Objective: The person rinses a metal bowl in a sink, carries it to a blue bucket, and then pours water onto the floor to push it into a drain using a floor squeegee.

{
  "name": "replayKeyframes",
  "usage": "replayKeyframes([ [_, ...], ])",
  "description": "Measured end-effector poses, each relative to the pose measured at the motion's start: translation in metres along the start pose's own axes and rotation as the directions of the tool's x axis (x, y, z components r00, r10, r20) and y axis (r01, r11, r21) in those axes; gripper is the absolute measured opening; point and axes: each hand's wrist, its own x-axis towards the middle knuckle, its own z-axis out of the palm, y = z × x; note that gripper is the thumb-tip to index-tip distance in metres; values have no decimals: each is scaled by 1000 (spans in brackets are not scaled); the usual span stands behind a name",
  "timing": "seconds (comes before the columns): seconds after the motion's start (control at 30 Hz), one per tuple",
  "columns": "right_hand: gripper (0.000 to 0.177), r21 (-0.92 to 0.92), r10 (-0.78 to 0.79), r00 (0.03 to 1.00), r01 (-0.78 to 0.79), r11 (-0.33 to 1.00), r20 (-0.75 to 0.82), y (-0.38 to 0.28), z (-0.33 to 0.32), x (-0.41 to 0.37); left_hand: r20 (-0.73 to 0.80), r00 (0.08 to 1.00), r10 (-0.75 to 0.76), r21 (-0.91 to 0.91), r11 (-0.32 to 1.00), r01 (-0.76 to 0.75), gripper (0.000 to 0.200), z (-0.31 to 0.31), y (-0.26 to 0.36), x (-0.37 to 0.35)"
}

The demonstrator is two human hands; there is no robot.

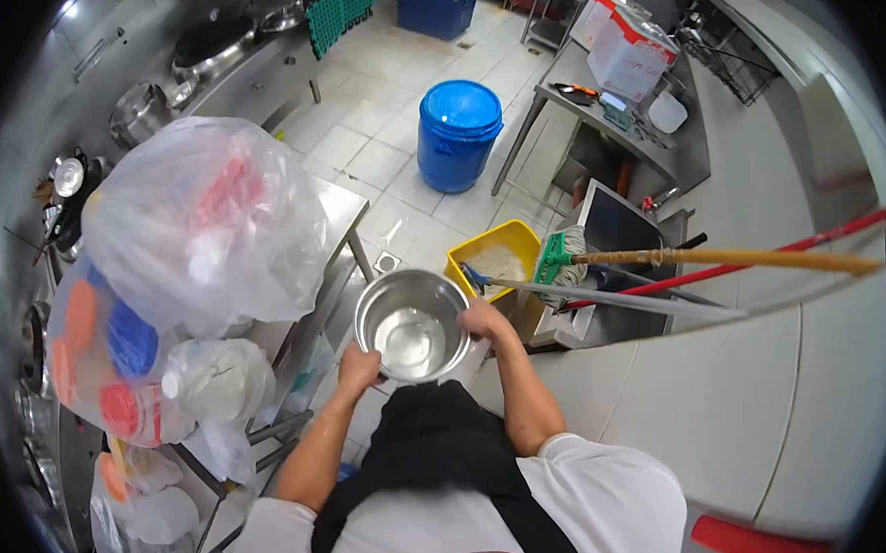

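Observation:
A round, steel pot [412, 328] is held out in front of my black apron, its shiny inside facing up with what looks like a little clear liquid at the bottom. My left hand [361, 367] grips its rim on the near left. On the right side, my right hand [481, 319] is closed around the edge. Just beyond the pot stands a yellow mop bucket [492, 257] with a mop head [562, 260] beside it.
To the left, a steel table [344, 207] bears a large clear bag [200, 219] of plastic items. A blue lidded drum [459, 135] stands on the tiled floor ahead. Mop handles [723, 257] stretch across the right, near a steel sink [621, 227].

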Motion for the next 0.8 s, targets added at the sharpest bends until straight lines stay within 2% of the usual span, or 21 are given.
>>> replayKeyframes([
  [0.07, 26, -27, 67, 998, -67, 997, 7, -19, -24, 29, 25, 1000, -15, -105, 994, 17, 39, 13, 17, 19],
  [0.1, 27, 4, 28, 999, -28, 1000, 24, -37, -34, 35, 22, 1000, 11, -154, 988, -7, 38, 11, 34, 40],
  [0.17, 28, -104, 45, 999, -44, 994, 8, -46, -47, 63, 16, 1000, -24, -160, 987, 26, 38, 13, 36, 70],
  [0.2, 29, -175, 35, 999, -36, 984, -12, -66, -60, 81, 9, 1000, -22, -181, 983, 23, 39, 13, 57, 86],
  [0.23, 28, -94, 30, 1000, -30, 995, -6, -84, -69, 85, 39, 998, -48, -166, 985, 54, 40, 9, 71, 98],
  [0.33, 26, -81, 30, 999, -28, 996, 30, -110, -96, 130, 32, 999, 0, -196, 981, 6, 37, 4, 111, 137],
  [0.37, 25, -86, 22, 1000, -21, 996, 12, -120, -106, 147, -42, 999, -1, -143, 990, -5, 35, 10, 112, 159],
  [0.47, 26, -124, 12, 999, -16, 992, -37, -134, -138, 183, 51, 998, 42, -102, 994, -37, 36, 1, 161, 198],
  [0.5, 27, -147, 7, 998, -15, 989, -55, -135, -151, 194, 146, 989, 15, -109, 994, 1, 41, -7, 189, 203],
  [0.53, 29, -184, -29, 997, 15, 983, -75, -161, -165, 208, 89, 993, 73, -56, 996, -68, 42, -3, 195, 238],
  [0.57, 29, -123, -80, 987, 63, 990, -137, -175, -172, 211, 31, 992, 120, -8, 993, -120, 42, 11, 193, 278],
  [0.6, 28, -144, -52, 986, 29, 989, -158, -179, -187, 220, -3, 990, 143, 50, 989, -142, 43, 30, 186, 295],
  [0.67, 24, -151, -13, 977, -20, 988, -212, -185, -215, 250, 59, 991, 118, 0, 993, -118, 44, 24, 227, 318],
  [0.73, 30, -137, 35, 970, -70, 988, -241, -217, -225, 253, 132, 986, 97, -6, 995, -97, 44, 11, 273, 324],
  [0.8, 33, -118, 126, 962, -158, 980, -243, -240, -240, 277, 54, 989, 139, -33, 990, -137, 44, 36, 272, 372],
])
